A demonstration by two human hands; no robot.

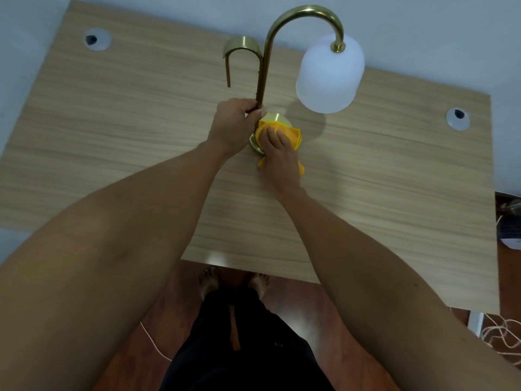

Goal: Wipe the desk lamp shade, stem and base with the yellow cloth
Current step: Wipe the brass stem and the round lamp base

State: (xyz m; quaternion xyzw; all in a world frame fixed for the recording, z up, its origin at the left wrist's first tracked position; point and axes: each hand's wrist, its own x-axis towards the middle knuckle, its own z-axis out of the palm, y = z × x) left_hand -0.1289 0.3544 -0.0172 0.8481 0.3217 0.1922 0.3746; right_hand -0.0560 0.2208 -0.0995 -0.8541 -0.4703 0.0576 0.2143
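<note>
A brass desk lamp stands mid-desk. Its curved stem (265,60) arches up and over to a frosted white shade (328,77) hanging at the right. A brass handle loop (239,52) curls off the stem to the left. My left hand (232,122) is closed around the lower stem just above the base. My right hand (277,156) presses the yellow cloth (290,135) onto the round brass base (275,118), which is mostly covered by the cloth and my hands.
The wooden desk (112,136) has two round cable holes, one at the far left (97,39) and one at the right (457,118). A pale wall runs behind it. Cords (501,334) lie on the floor at the right.
</note>
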